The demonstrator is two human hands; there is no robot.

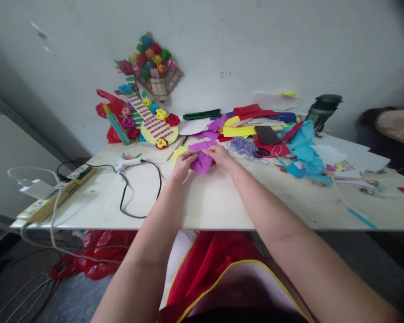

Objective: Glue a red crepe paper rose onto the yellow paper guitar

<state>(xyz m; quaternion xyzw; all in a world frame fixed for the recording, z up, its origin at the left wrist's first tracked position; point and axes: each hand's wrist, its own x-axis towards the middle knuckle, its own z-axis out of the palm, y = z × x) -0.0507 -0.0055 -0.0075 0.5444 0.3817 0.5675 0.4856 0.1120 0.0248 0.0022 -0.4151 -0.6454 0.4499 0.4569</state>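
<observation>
Both my hands reach out over the pale table [215, 202] and meet on a purple sheet of paper [202, 162]. My left hand [185, 162] pinches the sheet's left edge with its fingers curled. My right hand [222, 157] grips the right side, fingers pressed together on the paper. A yellow sheet [179, 153] lies under the purple one, partly hidden by my left hand. More purple pieces [212, 128] lie just behind.
A glue gun [129, 161] with a black cable lies to the left, near a power strip [54, 197] at the table's edge. Scissors [262, 152], purple thread [241, 146], coloured paper sheets [256, 121], blue scraps [303, 152] and a dark bottle [323, 110] crowd the right. Paper-flower crafts [148, 107] lean on the wall.
</observation>
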